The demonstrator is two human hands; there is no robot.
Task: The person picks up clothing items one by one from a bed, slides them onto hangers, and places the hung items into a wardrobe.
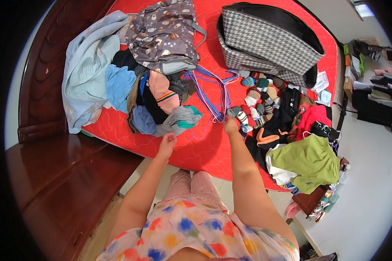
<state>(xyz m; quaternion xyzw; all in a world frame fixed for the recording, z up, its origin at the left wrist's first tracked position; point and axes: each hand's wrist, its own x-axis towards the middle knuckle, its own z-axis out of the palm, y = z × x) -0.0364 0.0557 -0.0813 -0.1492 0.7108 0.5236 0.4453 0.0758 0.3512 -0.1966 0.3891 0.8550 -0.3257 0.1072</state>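
Note:
My right hand (229, 125) is closed on the lower end of a bundle of thin blue, purple and pink clothes hangers (224, 86), which lies fanned out over the red quilted mattress (196, 153). One thin purple strand trails left from the bundle. My left hand (167, 143) is at the near mattress edge, just below a grey and teal garment (179, 120); its fingers are curled, and I cannot see whether anything is in them. Beside my right hand lie several rolled socks (254, 94). A pink garment with a rainbow stripe (163, 93) rests in the clothes heap to the left.
Behind the hangers are a patterned grey fabric bag (165, 34) and a large houndstooth storage bag (268, 39). A light blue blanket (88, 68) lies far left, green shorts (308, 160) at right. A dark wooden headboard (52, 52) and cabinet (62, 182) border the left.

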